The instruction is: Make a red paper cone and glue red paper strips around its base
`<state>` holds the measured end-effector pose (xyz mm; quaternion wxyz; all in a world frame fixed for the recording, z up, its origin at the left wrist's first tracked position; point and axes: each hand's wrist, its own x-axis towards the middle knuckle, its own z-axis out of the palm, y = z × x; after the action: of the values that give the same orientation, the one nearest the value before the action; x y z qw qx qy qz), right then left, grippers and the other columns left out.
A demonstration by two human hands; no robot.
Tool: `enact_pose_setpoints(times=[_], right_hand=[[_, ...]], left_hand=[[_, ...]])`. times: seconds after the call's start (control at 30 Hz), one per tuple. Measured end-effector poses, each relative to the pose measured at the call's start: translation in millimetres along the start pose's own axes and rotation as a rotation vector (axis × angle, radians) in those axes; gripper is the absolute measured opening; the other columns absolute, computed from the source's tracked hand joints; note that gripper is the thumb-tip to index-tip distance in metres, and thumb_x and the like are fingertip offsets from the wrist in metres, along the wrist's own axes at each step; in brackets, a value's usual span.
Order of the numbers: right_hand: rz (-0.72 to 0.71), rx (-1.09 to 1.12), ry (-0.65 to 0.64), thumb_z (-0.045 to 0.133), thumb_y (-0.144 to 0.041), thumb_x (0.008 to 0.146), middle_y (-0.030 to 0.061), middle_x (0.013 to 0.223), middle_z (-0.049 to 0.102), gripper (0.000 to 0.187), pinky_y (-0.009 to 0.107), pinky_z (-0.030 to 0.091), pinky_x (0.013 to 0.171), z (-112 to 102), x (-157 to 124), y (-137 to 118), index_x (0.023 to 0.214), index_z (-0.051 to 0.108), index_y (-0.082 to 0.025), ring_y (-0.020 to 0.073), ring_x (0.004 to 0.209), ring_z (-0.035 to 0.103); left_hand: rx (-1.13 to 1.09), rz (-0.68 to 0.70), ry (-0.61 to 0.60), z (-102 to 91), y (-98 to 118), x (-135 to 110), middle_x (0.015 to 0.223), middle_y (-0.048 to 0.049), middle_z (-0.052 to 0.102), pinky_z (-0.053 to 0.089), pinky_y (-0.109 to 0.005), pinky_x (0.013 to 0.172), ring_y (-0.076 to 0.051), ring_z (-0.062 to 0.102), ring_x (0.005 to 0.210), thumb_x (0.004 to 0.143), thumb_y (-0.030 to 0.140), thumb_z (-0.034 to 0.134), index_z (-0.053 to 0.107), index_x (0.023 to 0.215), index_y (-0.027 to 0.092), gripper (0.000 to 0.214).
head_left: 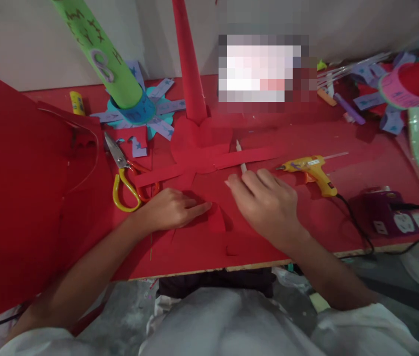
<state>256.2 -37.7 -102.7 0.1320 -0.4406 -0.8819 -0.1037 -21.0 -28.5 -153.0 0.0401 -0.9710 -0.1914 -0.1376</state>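
Observation:
My left hand lies on the red board, fingers loosely curled and pointing right at a small red paper piece. My right hand rests palm down just to the right of that piece, fingers stretched toward a white pen. Beyond both hands stands a red paper cone whose base spreads into red heart shapes and long red strips. Neither hand grips anything that I can see.
Yellow-handled scissors lie left of my left hand. A yellow glue gun with a black cord lies to the right, near a purple power strip. A large red sheet rises at left. A green cone stands behind.

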Motion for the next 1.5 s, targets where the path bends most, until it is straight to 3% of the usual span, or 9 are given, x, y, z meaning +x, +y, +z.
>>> enact_pose_setpoints(times=[0.17, 0.37, 0.47, 0.57, 0.67, 0.83, 1.0, 1.2, 1.5], right_hand=[[-0.143, 0.131, 0.015, 0.044, -0.017, 0.112, 0.0056, 0.072, 0.064, 0.033, 0.037, 0.039, 0.07, 15, 2, -2, 0.107, 0.076, -0.02, 0.022, 0.078, 0.055], [-0.11, 0.338, -0.011, 0.046, -0.026, 0.115, 0.0054, 0.08, 0.07, 0.038, 0.035, 0.043, 0.084, 36, 8, 8, 0.09, 0.074, -0.021, 0.0215, 0.081, 0.056], [-0.096, 0.308, -0.018, 0.046, -0.025, 0.114, 0.0057, 0.08, 0.07, 0.036, 0.037, 0.042, 0.089, 40, 8, 10, 0.093, 0.075, -0.021, 0.0231, 0.084, 0.057], [-0.01, 0.177, -0.04, 0.045, -0.02, 0.111, 0.0099, 0.087, 0.072, 0.031, 0.04, 0.041, 0.083, 41, 7, 13, 0.116, 0.076, -0.018, 0.0271, 0.089, 0.056], [0.123, 0.064, -0.058, 0.046, -0.021, 0.109, 0.0146, 0.094, 0.072, 0.039, 0.042, 0.04, 0.08, 41, 6, 18, 0.143, 0.065, -0.014, 0.0313, 0.094, 0.056], [0.191, 0.031, -0.051, 0.049, -0.023, 0.107, 0.0142, 0.091, 0.07, 0.05, 0.043, 0.04, 0.082, 49, 8, 24, 0.157, 0.054, -0.016, 0.0318, 0.094, 0.056], [0.146, 0.013, -0.059, 0.046, -0.013, 0.103, 0.0133, 0.085, 0.07, 0.055, 0.043, 0.04, 0.082, 57, 7, 24, 0.158, 0.054, -0.015, 0.0306, 0.09, 0.056], [0.174, 0.026, -0.069, 0.05, -0.011, 0.097, 0.011, 0.08, 0.073, 0.052, 0.04, 0.042, 0.08, 52, 9, 22, 0.146, 0.066, -0.017, 0.0282, 0.083, 0.058], [0.443, 0.535, 0.131, 0.051, -0.024, 0.099, 0.0086, 0.092, 0.079, 0.038, 0.036, 0.051, 0.072, 32, 15, 45, 0.123, 0.081, -0.023, 0.022, 0.072, 0.064]], left_hand=[[0.011, -0.012, 0.021, 1.2, 0, -1, 0.074, -0.0001, 0.075, 0.033, -0.029, 0.05, -0.012, 0.058, 0.051, 0.106, 0.018, 0.057, 0.067, 0.132, 0.018, 0.029], [0.008, -0.013, 0.043, 3.0, 0, -1, 0.069, 0.0016, 0.071, 0.031, -0.028, 0.05, -0.011, 0.056, 0.05, 0.105, 0.016, 0.056, 0.067, 0.132, 0.019, 0.029], [-0.006, -0.012, 0.038, 1.3, 0, 0, 0.065, 0.003, 0.066, 0.029, -0.028, 0.049, -0.011, 0.054, 0.05, 0.104, 0.013, 0.057, 0.067, 0.132, 0.018, 0.029], [-0.018, -0.011, 0.029, -0.3, 0, 1, 0.064, 0.0033, 0.064, 0.03, -0.027, 0.05, -0.011, 0.054, 0.051, 0.104, 0.014, 0.057, 0.067, 0.13, 0.017, 0.028], [-0.018, -0.006, 0.048, -0.7, 0, 1, 0.065, 0.0037, 0.064, 0.029, -0.027, 0.05, -0.01, 0.052, 0.05, 0.105, 0.013, 0.056, 0.066, 0.129, 0.017, 0.027], [-0.008, -0.004, 0.075, 0.0, -1, 2, 0.065, 0.0041, 0.063, 0.029, -0.029, 0.051, -0.011, 0.05, 0.049, 0.104, 0.014, 0.055, 0.065, 0.131, 0.017, 0.028], [-0.016, -0.016, 0.057, 1.3, -1, 0, 0.066, 0.004, 0.062, 0.03, -0.029, 0.051, -0.011, 0.05, 0.05, 0.103, 0.014, 0.056, 0.065, 0.133, 0.018, 0.031], [-0.026, -0.011, 0.082, 1.3, -1, 1, 0.064, 0.0038, 0.062, 0.027, -0.027, 0.05, -0.01, 0.049, 0.048, 0.103, 0.012, 0.055, 0.066, 0.129, 0.018, 0.029], [0.001, 0.0, 0.097, 1.2, -1, 3, 0.062, 0.0049, 0.059, 0.024, -0.03, 0.05, -0.011, 0.049, 0.048, 0.103, 0.01, 0.054, 0.065, 0.126, 0.017, 0.026]])
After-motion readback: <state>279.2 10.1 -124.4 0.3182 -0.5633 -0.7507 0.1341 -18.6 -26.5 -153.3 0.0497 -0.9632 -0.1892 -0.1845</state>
